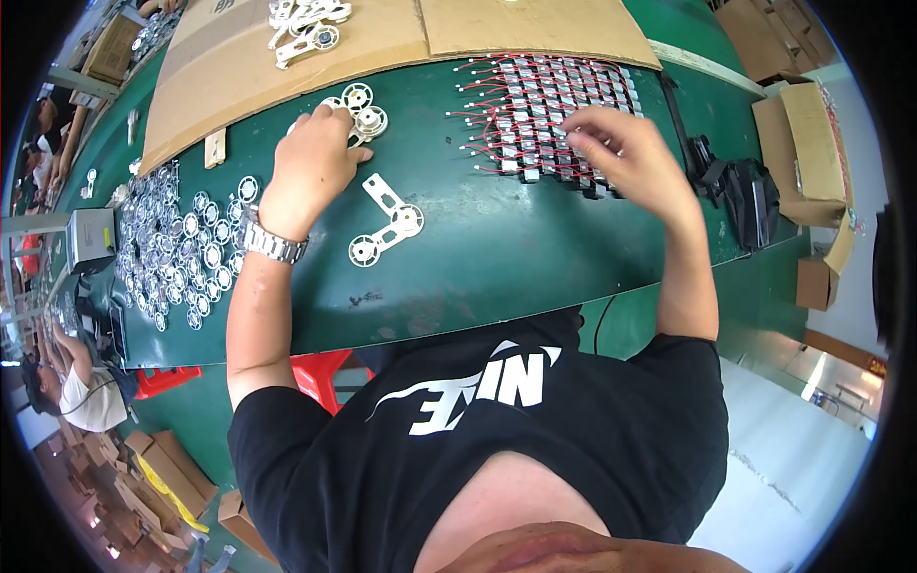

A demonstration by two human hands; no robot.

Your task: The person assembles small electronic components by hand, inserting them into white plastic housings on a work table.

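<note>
My left hand (320,158) rests over a cream plastic frame with round spoked ends (368,119), fingers curled down on it and thumb out to the side. The fingertips are partly hidden. Nearer to me lies a second cream plastic frame (387,224), L-shaped with two round ends, which neither hand touches. My right hand (626,158) hovers at the right part of a block of small silver and black parts with red wires (530,119). Its thumb and index finger are apart, with nothing visibly gripped between them.
Many round silver-grey rings (186,244) cover the table's left side. Several cream frames (310,29) lie on a cardboard sheet (382,43) at the back. A black bag (750,196) sits at the right edge; cardboard boxes (807,143) stand beyond. A person (81,377) sits far left.
</note>
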